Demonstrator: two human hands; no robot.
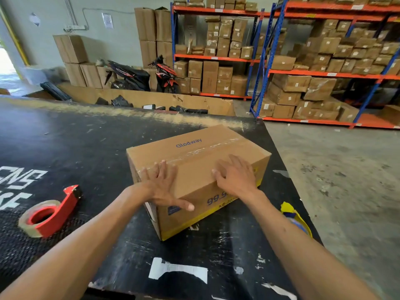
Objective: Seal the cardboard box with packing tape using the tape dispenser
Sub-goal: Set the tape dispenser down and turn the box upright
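Note:
A brown cardboard box (201, 148) printed "Glodway" lies closed on the black table (86, 137), with a strip of clear tape along its top seam. My left hand (162, 185) rests flat on the box's near left corner, fingers spread, thumb down the front face. My right hand (236, 176) presses flat on the top near the right front edge. Neither hand grips anything. A red tape dispenser (54, 213) with a roll of clear tape lies on the table to the left, about an arm's width from the box.
A yellow and blue object (292, 215) sticks out at the table's right edge. A large open carton (151, 100) with dark parcels stands behind the table. Shelving racks (324, 72) full of boxes, stacked cartons and two motorbikes (147, 76) line the back. Concrete floor lies to the right.

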